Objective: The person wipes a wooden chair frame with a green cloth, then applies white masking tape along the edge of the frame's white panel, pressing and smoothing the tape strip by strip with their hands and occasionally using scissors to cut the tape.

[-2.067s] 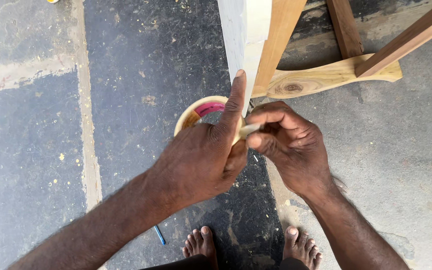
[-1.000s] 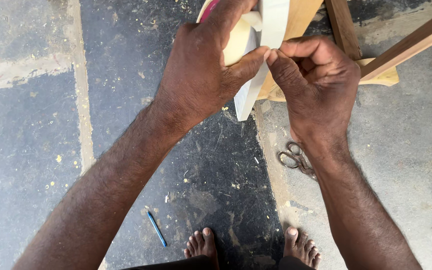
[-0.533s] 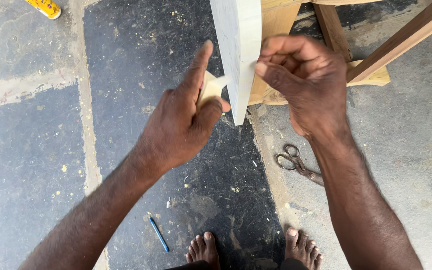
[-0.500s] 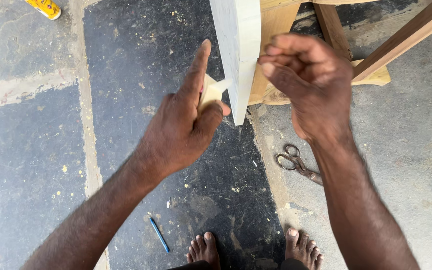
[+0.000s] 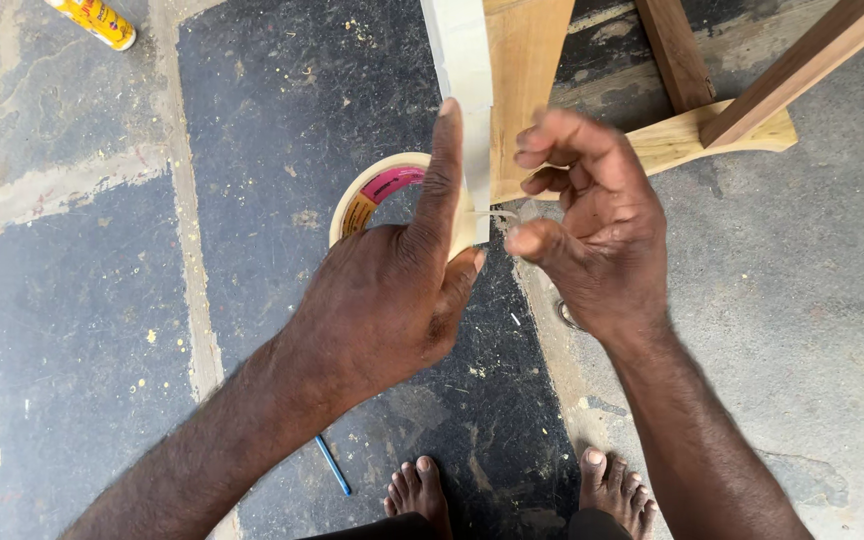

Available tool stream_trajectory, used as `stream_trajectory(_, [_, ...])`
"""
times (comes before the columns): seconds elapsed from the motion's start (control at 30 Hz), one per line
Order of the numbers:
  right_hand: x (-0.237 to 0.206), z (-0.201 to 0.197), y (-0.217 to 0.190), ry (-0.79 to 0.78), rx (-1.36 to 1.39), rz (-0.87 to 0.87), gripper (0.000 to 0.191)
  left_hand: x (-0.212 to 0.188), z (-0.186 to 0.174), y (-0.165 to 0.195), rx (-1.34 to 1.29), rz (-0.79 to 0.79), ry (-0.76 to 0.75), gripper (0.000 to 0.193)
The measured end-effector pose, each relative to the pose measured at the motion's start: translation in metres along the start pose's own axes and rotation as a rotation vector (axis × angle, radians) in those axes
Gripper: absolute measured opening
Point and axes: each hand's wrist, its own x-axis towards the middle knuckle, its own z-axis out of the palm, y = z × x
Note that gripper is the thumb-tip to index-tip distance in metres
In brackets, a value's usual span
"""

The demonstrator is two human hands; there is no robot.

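My left hand (image 5: 382, 300) grips a roll of cream masking tape (image 5: 367, 195) with a pink inner core. Its index finger points straight up and presses against the tape-wrapped edge of an upright wooden piece (image 5: 462, 70). My right hand (image 5: 597, 220) hovers just right of that edge, fingers apart and curled, thumb low. A thin strand of tape (image 5: 497, 212) runs between the two hands. The bare wood face (image 5: 527, 60) shows beside the taped edge.
Wooden frame bars (image 5: 752, 110) cross the upper right. A yellow tube (image 5: 97, 20) lies at the top left and a blue pen (image 5: 332, 465) lies on the dark floor. Scissors (image 5: 564, 316) peek out beside my right wrist. My bare feet (image 5: 417, 490) are at the bottom.
My right hand has let go of the tape strip and opened. My left hand has dropped a little, and the tape roll now shows behind it.
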Motion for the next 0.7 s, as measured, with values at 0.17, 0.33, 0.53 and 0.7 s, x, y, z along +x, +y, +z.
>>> stream_trajectory(0.17, [0.001,0.003,-0.006,-0.086,-0.083,0.048,0.037,0.005,-0.009,0.016,0.001,0.056,0.019,0.102])
stream_trajectory(0.33, [0.013,0.023,0.017,0.142,-0.218,-0.291,0.01,0.028,-0.019,0.025,0.223,-0.524,-0.119,0.092])
stream_trajectory(0.53, [0.047,0.021,0.043,0.224,-0.036,-0.362,0.015,0.039,-0.022,0.003,0.332,-0.148,0.335,0.05])
stream_trajectory(0.7, [0.051,0.009,0.049,0.169,-0.039,-0.294,0.022,0.045,-0.02,-0.009,0.406,-0.081,0.373,0.037])
